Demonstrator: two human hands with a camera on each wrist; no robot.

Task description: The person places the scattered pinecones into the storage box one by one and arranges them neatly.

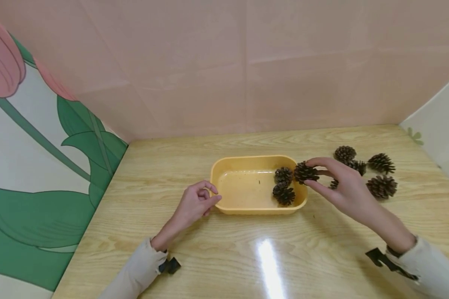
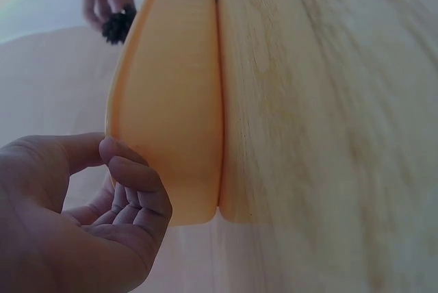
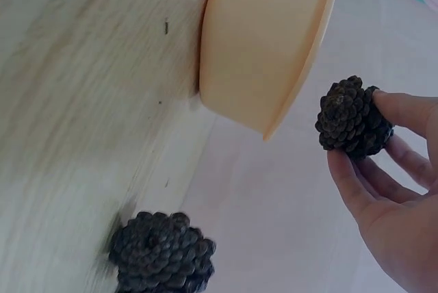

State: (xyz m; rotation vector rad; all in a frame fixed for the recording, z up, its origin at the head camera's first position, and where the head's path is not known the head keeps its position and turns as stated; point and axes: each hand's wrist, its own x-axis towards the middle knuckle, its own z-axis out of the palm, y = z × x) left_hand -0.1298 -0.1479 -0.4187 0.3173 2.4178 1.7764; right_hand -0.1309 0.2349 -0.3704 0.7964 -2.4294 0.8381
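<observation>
A yellow plastic tub [image 1: 243,191] sits on the wooden table, with two pine cones [image 1: 283,194] lying at the right end inside it. At the tub's left end, my left hand [image 1: 195,202] pinches the rim between thumb and finger; the left wrist view shows this grip on the tub wall [image 2: 171,101]. Over the right rim, my right hand [image 1: 346,189] holds a brown pine cone [image 1: 305,172] by its sides. In the right wrist view this pine cone [image 3: 350,118] is held between the thumb and fingertips, above the rim.
Several loose pine cones [image 1: 382,187] lie on the table to the right, some partly hidden behind my right hand. A pink covered wall [image 1: 243,83] rises along the table's back edge. A panel with tulip pictures [image 1: 41,124] stands at the left, a white panel [image 1: 441,128] at the right.
</observation>
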